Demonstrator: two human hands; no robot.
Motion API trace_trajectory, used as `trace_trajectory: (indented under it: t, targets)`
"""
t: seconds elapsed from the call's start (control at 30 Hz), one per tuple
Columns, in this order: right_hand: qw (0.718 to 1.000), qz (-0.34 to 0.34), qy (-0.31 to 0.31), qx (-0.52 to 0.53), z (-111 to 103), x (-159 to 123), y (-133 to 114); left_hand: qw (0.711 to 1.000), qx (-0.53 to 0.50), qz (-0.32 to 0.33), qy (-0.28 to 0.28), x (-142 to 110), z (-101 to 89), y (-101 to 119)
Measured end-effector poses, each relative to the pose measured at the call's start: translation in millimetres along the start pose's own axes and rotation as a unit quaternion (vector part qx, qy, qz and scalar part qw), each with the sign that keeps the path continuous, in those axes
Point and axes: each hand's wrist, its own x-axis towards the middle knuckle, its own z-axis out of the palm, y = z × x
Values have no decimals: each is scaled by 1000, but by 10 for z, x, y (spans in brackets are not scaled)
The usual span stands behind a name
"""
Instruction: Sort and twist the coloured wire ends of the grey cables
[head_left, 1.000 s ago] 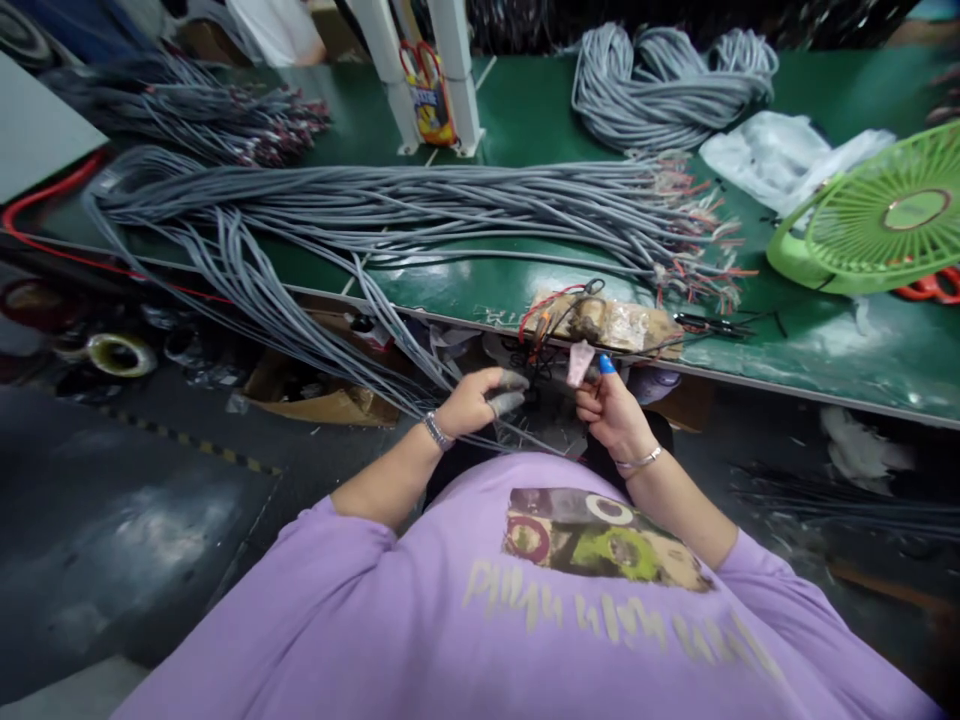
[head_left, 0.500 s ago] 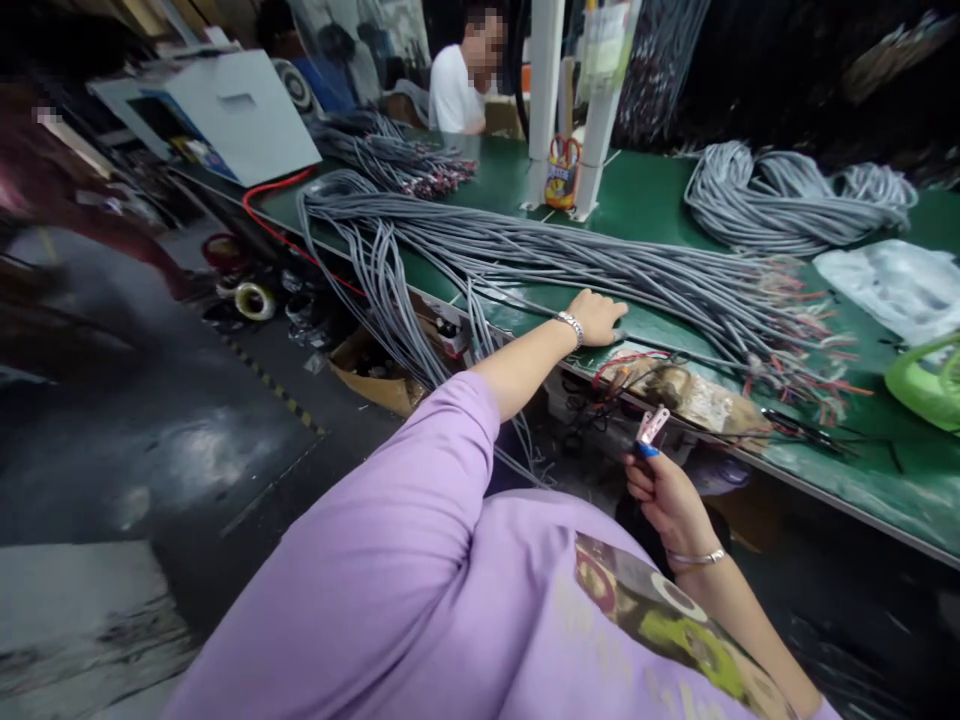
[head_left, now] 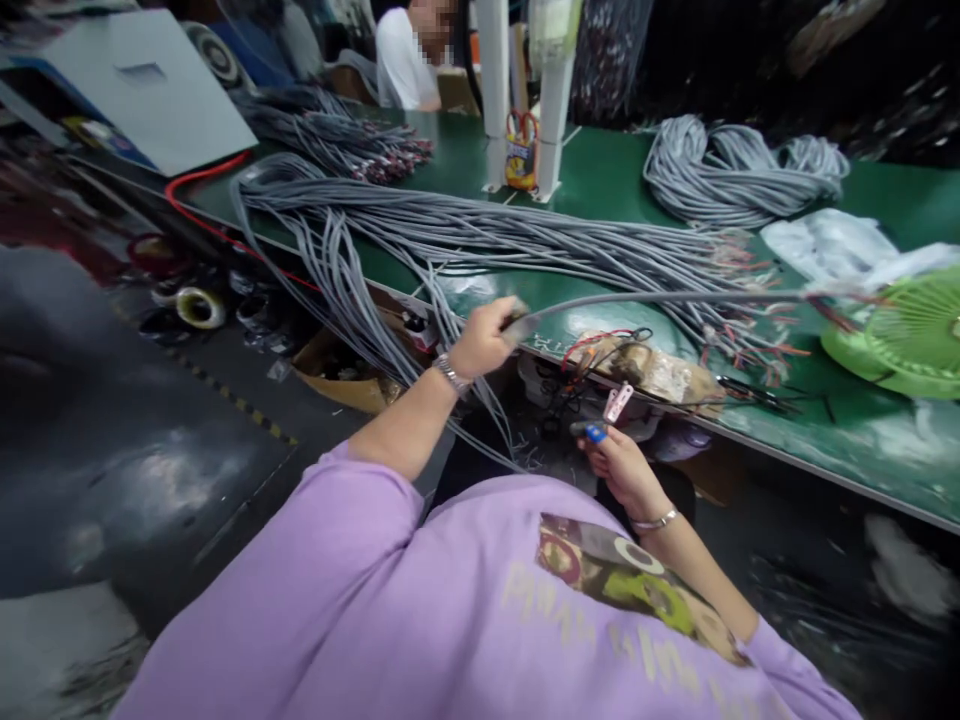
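My left hand (head_left: 486,338) is closed around a grey cable (head_left: 637,298) just off the front edge of the bench. From this fist the cable stretches right above the bench, its reddish wire ends near a green fan (head_left: 911,335). Lower and closer to my body, my right hand (head_left: 619,462) grips a small pale-pink tool with holes (head_left: 619,402), of a kind I cannot make out. Something blue covers the thumb there, and a short dark piece sticks out beside it. Behind both hands lies a long bundle of grey cables (head_left: 480,225) with stripped, coloured ends.
On the green bench (head_left: 600,165) are a coiled cable bundle (head_left: 742,175), plastic bags (head_left: 825,245), a taped brown lump (head_left: 660,372) and a white machine (head_left: 150,90). White posts (head_left: 551,110) rise mid-bench. Cables hang over the front edge. A person (head_left: 401,60) sits beyond.
My left hand has come back toward me and left, lifting the grey cable off the bench. My right hand still grips the pink tool. The view has shifted right.
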Motion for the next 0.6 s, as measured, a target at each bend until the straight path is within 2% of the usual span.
trace_trajectory:
  t: [0.07, 0.1, 0.17, 0.23, 0.3, 0.37, 0.43, 0.5, 0.6]
  targets:
    - [998, -25, -40, -37, 49, -61, -36, 999, -30, -33, 29, -296, -177, -22]
    - [996, -41, -61, -56, 75, -94, -54, 998, -42, -51, 16, -437, -253, -49]
    - [990, -75, -94, -75, 130, -158, -83, 996, -41, -74, -29, -696, -382, -128]
    - [988, -96, -112, -56, 187, -206, -96, 991, -12, -85, -102, -911, -487, -223]
    - [988, -111, -107, -16, 241, -232, -94, 980, 35, -86, -176, -1068, -577, -313]
    - [988, -132, -83, 12, 286, -240, -87, 966, 94, -86, -226, -1165, -647, -384]
    - [987, -150, -60, 13, 319, -238, -83, 949, 143, -86, -266, -1206, -678, -423]
    - [990, -131, -60, 2, 340, -237, -86, 934, 176, -76, -302, -1206, -644, -425]
    - [990, -96, -98, -1, 355, -248, -97, 911, 208, -46, -353, -1170, -428, -350]
